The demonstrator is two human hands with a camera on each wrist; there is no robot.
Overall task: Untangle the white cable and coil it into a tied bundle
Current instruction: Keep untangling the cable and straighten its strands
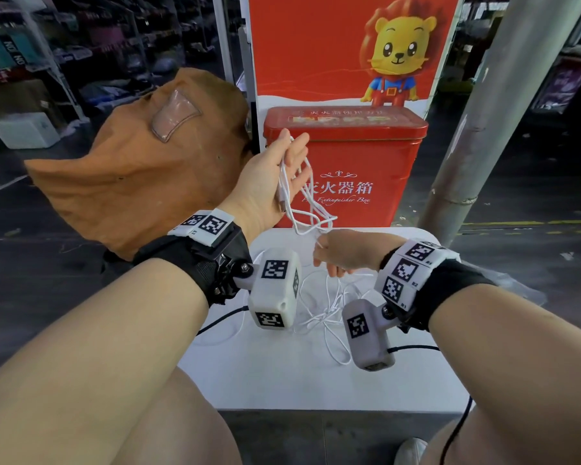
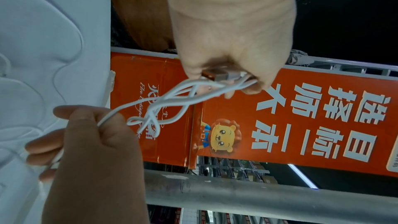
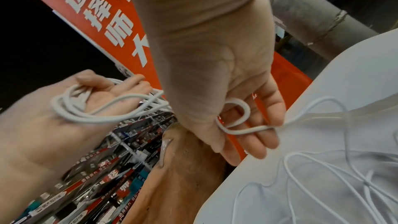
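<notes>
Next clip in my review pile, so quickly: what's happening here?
A person is winding a white cable into a coil. The left hand, raised in front of a red box, holds several loops and a plug. The right hand pinches the strand just below. The rest of the cable lies loose and looped on the white table. Nothing is tied yet.

Bare forearms; black wrist straps (image 1: 182,263) – white tag-marked bands, 2 white camera blocks (image 1: 275,290), black cables.
</notes>
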